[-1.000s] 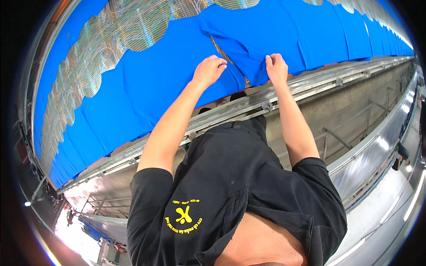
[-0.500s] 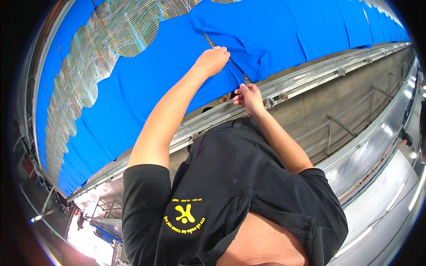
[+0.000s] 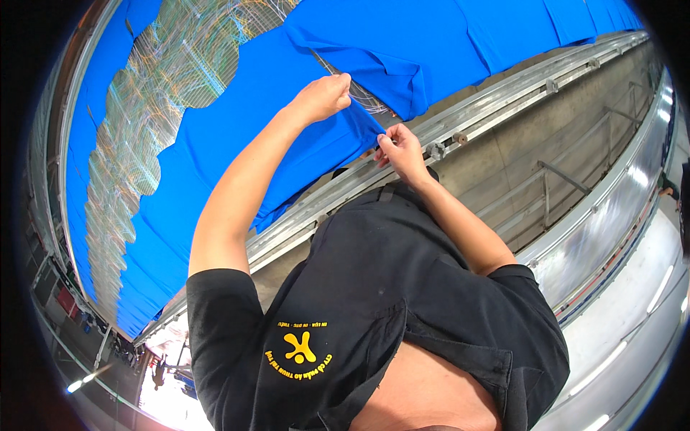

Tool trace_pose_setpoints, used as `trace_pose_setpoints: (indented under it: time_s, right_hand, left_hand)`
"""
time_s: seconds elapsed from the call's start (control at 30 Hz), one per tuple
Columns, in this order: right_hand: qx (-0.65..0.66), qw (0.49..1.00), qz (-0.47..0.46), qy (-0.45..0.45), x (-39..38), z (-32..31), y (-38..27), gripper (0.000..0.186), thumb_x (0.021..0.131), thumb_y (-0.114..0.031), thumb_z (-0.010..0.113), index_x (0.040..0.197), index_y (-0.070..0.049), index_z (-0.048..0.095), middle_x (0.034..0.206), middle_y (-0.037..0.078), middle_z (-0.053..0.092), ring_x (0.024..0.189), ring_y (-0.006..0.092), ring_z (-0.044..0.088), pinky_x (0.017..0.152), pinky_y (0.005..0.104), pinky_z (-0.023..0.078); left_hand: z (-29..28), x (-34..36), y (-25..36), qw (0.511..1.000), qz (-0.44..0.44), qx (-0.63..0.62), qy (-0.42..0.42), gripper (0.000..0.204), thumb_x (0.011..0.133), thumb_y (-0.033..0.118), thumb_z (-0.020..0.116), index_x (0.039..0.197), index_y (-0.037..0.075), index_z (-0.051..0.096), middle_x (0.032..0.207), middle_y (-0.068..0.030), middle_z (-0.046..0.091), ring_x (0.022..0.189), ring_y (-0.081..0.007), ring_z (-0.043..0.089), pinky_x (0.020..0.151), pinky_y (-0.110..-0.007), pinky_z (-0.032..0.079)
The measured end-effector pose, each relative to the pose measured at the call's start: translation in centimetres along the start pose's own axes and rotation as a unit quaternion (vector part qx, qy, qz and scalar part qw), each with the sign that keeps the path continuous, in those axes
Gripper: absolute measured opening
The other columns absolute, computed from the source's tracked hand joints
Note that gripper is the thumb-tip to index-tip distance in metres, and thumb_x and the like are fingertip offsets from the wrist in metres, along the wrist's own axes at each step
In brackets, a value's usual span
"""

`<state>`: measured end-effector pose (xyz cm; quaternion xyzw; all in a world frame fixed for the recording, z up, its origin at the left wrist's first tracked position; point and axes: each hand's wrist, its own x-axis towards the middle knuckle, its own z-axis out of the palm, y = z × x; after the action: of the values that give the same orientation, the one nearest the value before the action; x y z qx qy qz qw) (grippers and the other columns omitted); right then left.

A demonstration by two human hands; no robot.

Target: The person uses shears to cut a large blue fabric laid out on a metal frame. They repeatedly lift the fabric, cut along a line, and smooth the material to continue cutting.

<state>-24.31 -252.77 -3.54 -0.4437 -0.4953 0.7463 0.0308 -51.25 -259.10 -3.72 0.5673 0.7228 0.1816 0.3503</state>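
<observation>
Both my hands work at one piece of blue fabric (image 3: 237,136), a flat cut panel on the long table. My left hand (image 3: 328,97) is closed in a fist-like grip at the panel's right edge. At the near right corner my right hand (image 3: 402,152) pinches the cloth, pulling it taut into a small peak. Just to the right lies a neighbouring blue panel (image 3: 392,68), its near left part folded and rumpled. Between the two panels a narrow strip of the paint-streaked tabletop (image 3: 370,102) shows.
More blue panels lie edge to edge along the table, with a wide streaked strip (image 3: 183,65) beyond them. A metal rail (image 3: 489,115) with clamps runs along the near edge. Right of me is a floor gap with a metal frame (image 3: 546,194), then another long table (image 3: 625,208).
My right hand, earlier by the edge with fingers apart, now pinches the panel's corner. The gap between the two panels has widened. The whole view has shifted slightly.
</observation>
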Motion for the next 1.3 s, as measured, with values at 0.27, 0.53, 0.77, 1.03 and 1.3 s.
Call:
trace_pose_setpoints:
  time_s: [0.27,0.53,0.77,1.03,1.3]
  right_hand:
    - [0.06,0.997,-0.012,0.054,0.1,0.1,0.5,0.019,0.104,-0.007,0.069,0.109,-0.003,0.051,0.084,0.008,0.065,0.068,0.0165,0.071,0.058,0.0332,0.062]
    - [-0.17,0.978,-0.102,0.071,0.0,-0.3,2.3,0.032,0.096,-0.018,0.084,0.109,-0.002,0.06,0.087,0.005,0.067,0.067,0.0102,0.063,0.06,0.0295,0.055]
    - [-0.162,0.978,-0.066,0.114,0.4,0.3,2.5,0.028,0.096,-0.02,0.083,0.105,-0.001,0.064,0.088,0.004,0.067,0.068,0.01,0.061,0.059,0.0302,0.053]
    - [-0.023,0.998,0.06,-0.017,-0.1,-0.7,0.0,0.026,0.102,-0.012,0.075,0.115,0.002,0.058,0.095,0.006,0.064,0.069,0.0117,0.066,0.054,0.0301,0.057]
    - [-0.052,0.997,-0.058,0.029,-0.2,-0.5,1.7,0.033,0.098,-0.015,0.08,0.116,-0.001,0.056,0.093,0.007,0.065,0.067,0.0112,0.066,0.055,0.03,0.058]
  left_hand:
    - [0.3,0.0,-1.0,0.988,0.044,-0.147,-0.004,0.024,0.086,-0.004,0.065,0.11,0.0,0.067,0.106,-0.0142,0.076,0.099,-0.0277,0.073,0.086,-0.041,0.058]
    - [-0.6,-0.4,-1.0,0.989,0.036,-0.136,-0.054,0.034,0.084,-0.006,0.066,0.113,0.007,0.079,0.105,-0.01,0.074,0.095,-0.0236,0.07,0.082,-0.037,0.057]
    - [-0.3,-0.1,-0.8,0.991,0.047,-0.112,-0.057,0.037,0.083,-0.004,0.07,0.116,0.011,0.082,0.099,-0.0099,0.069,0.09,-0.0239,0.067,0.08,-0.037,0.056]
    - [-0.3,-0.2,-0.5,0.991,0.032,-0.125,-0.046,0.038,0.084,-0.002,0.072,0.118,0.014,0.082,0.102,-0.0087,0.067,0.091,-0.0227,0.064,0.079,-0.037,0.055]
    - [-1.0,-0.2,0.4,0.991,0.01,-0.122,-0.056,0.041,0.082,-0.004,0.068,0.117,0.012,0.082,0.112,-0.0145,0.074,0.101,-0.0307,0.072,0.09,-0.042,0.059]
